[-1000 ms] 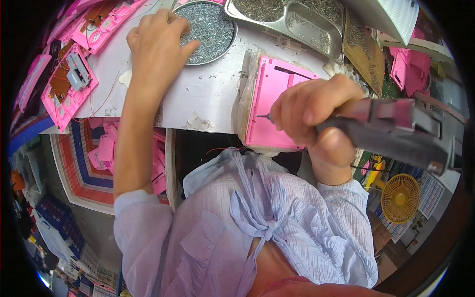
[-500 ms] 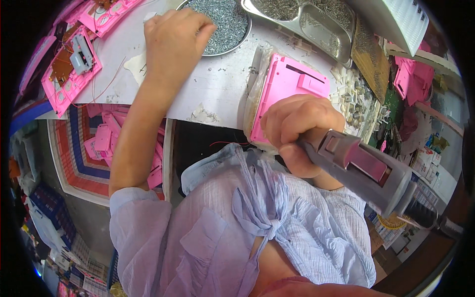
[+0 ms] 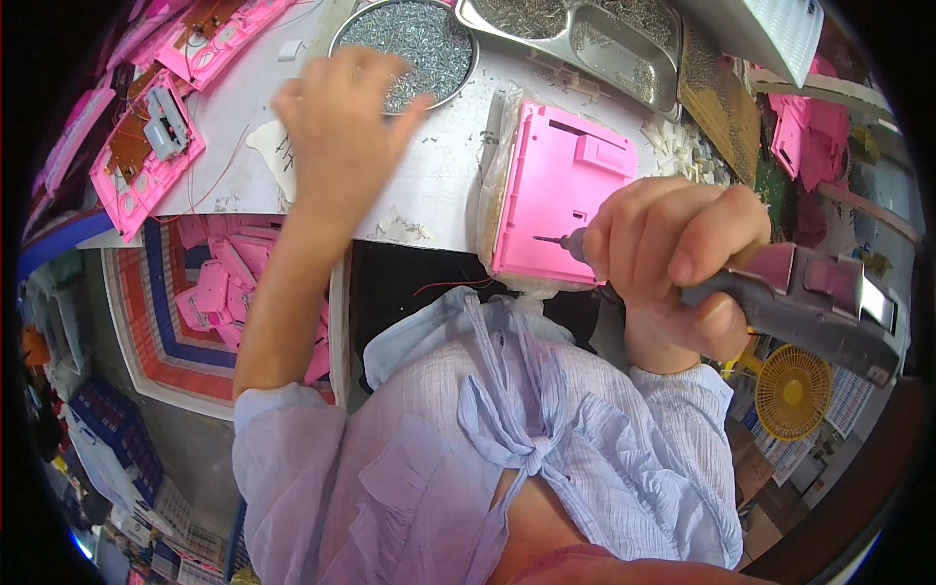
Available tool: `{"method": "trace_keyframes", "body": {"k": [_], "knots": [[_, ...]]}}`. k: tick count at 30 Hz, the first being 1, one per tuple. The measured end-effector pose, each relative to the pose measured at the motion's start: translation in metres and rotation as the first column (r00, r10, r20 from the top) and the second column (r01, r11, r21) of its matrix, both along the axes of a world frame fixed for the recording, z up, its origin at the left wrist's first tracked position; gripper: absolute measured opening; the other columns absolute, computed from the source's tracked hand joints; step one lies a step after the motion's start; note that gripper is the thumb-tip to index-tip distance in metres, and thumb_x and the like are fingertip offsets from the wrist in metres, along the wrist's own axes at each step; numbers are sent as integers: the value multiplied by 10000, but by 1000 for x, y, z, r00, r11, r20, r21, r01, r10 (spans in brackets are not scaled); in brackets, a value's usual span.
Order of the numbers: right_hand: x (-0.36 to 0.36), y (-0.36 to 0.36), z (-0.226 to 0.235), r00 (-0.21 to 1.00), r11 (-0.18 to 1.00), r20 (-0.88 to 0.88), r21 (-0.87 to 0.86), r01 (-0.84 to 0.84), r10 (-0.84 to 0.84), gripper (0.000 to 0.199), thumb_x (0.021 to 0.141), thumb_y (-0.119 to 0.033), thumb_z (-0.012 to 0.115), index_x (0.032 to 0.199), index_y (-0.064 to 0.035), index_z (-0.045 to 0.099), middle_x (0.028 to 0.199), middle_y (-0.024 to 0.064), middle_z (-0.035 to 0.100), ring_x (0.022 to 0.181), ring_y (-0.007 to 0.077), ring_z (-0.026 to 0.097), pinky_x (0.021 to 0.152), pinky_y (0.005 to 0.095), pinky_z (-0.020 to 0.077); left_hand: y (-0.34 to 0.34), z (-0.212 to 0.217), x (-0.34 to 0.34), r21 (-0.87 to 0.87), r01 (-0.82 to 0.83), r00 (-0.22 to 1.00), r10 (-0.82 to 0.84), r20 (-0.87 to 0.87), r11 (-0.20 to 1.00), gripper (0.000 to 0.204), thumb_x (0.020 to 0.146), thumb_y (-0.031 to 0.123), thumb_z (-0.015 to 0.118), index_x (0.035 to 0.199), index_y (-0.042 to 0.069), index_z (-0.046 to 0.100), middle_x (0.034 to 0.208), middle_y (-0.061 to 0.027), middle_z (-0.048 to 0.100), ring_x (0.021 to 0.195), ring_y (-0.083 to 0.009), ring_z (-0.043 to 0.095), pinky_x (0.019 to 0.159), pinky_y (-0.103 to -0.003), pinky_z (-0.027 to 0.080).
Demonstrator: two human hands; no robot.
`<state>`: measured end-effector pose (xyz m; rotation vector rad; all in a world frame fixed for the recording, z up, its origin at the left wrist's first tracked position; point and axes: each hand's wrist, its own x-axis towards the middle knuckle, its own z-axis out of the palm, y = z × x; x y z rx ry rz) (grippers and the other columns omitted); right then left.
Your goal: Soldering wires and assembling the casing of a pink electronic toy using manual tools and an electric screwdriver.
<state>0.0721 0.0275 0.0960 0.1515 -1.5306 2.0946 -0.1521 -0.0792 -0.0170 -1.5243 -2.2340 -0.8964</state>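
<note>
An electric screwdriver (image 3: pixel 799 302) with a dark grey body lies in the grip of my right hand (image 3: pixel 673 258), fingers wrapped round it. Its thin bit points left over the lower part of a pink plastic casing (image 3: pixel 556 185); whether it touches cannot be told. The casing rests on a plastic-wrapped block at the table's front edge. My left hand (image 3: pixel 351 136) is spread, thumb apart, at the near left rim of a round metal bowl of small screws (image 3: pixel 429 49). Motion blurs its fingers, and no held thing shows in them.
A metal tray (image 3: pixel 624 58) with screws stands behind the casing, near white plastic bits (image 3: pixel 682 151). Pink panels with wired boards (image 3: pixel 146 156) lie at the left. Below them, a striped bin (image 3: pixel 146 322) holds pink parts. A yellow fan (image 3: pixel 795 390) is at lower right.
My right hand has moved right and turned the screwdriver, so its bit now shows over the casing. The thumb of my left hand has spread away from its fingers, beside the bowl.
</note>
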Motion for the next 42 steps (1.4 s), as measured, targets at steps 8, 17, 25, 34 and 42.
{"method": "trace_keyframes", "body": {"k": [8,17,25,34,42], "knots": [[-1,0,-1,991,990,46,70,123,-126,290,935,-348,683,984,-103,536,565,-21,494,440,113,430,440,304,396,18,-7,-42,-237,-13,1000,7,-26,971,156,894,290,710,952,159,772,967,-13,703,1012,-251,616,931,-494,351],[3,4,2,990,989,77,101,111,-119,281,951,-370,659,1009,-128,530,586,-39,510,478,104,464,473,299,429,8,7,-18,-33,359,816,-296,496,933,184,921,184,659,864,12,696,867,-92,688,846,-290,647,750,-417,484],[9,-10,-1,1000,999,-28,47,12,-11,278,964,-363,666,1014,-131,521,611,-38,524,492,92,480,497,277,466,-54,7,78,219,593,637,-617,462,775,199,753,122,827,900,109,693,954,-7,670,788,-206,583,808,-387,392],[9,-28,-6,998,998,14,-14,69,-69,291,961,-327,694,982,-95,521,620,-1,528,503,111,483,492,289,437,-62,2,81,190,626,708,-653,269,756,388,691,148,850,1043,105,693,1054,2,686,853,-189,601,849,-409,378],[16,-41,-29,986,988,80,52,142,-146,290,949,-249,716,961,-57,499,629,40,519,519,160,494,540,350,454,-37,18,75,-157,752,649,-676,350,640,535,778,133,706,1308,79,654,1489,-52,568,1387,-184,492,1016,-451,375]]}}
